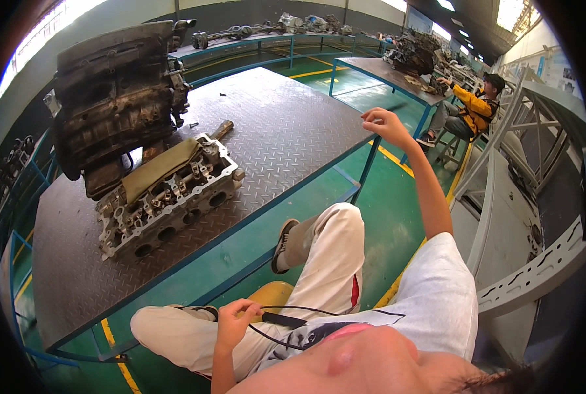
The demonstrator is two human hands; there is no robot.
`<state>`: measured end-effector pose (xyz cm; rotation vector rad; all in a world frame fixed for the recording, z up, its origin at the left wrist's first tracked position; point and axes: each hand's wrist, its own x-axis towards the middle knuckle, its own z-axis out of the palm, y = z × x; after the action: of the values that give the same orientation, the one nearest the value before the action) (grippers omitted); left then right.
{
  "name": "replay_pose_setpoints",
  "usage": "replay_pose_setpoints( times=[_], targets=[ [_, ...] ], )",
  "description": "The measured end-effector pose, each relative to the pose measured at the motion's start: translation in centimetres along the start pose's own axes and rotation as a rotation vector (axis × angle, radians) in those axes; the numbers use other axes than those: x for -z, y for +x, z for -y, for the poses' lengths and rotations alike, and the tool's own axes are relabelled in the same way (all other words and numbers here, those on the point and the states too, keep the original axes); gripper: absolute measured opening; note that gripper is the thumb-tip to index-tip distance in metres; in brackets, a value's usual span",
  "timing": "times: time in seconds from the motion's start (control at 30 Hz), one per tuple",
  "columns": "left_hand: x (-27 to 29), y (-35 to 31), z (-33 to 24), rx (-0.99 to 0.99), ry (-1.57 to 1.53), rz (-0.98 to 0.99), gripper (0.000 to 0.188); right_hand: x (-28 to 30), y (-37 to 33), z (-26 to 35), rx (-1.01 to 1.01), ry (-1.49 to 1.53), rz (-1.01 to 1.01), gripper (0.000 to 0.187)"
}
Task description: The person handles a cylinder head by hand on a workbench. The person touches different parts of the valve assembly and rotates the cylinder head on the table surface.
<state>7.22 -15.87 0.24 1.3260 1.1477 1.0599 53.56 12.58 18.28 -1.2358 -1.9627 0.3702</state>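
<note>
My left hand (236, 323) is low in front of my body, above my lap. Its fingers are pinched on a thin black cable (306, 308), which loops across my shirt beside a dark flat strip (284, 320). Stretched out to the right, my right hand (386, 126) is at the corner of the metal table (273, 125). Its fingers are loosely bent and apart, and nothing shows in them. On the table lies a cylinder head (181, 213) with exposed valve gear. A folded olive cloth (162, 169) rests on top of it. Neither hand touches the cylinder head.
A large dark engine block (116, 98) stands behind the cylinder head. A small bolt (194, 125) lies nearby. Another table (385, 69) holds engine parts, with a person in a yellow jacket (475, 104) seated beside it. A grey metal frame (536, 269) stands at my right.
</note>
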Motion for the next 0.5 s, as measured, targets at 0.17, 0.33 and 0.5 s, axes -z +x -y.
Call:
replay_pose_setpoints(
  times=[0.17, 0.33, 0.5],
  targets=[
    [0.0, -1.3, 0.1, 0.069, -0.059, -0.059, 0.014, 1.4, -0.4, -0.3, -0.01, -0.031, 0.009, 0.017],
    [0.0, -2.7, 0.9, 0.077, 0.055, -0.048, 0.012, 1.3, -2.0, -1.3, -0.084, -0.05, -0.014, 0.017],
    [0.7, -4.1, -0.6, -0.02, 0.182, -0.065, 0.011, 2.2, -2.6, -0.8, -0.066, -0.071, -0.056, 0.018]
  ],
)
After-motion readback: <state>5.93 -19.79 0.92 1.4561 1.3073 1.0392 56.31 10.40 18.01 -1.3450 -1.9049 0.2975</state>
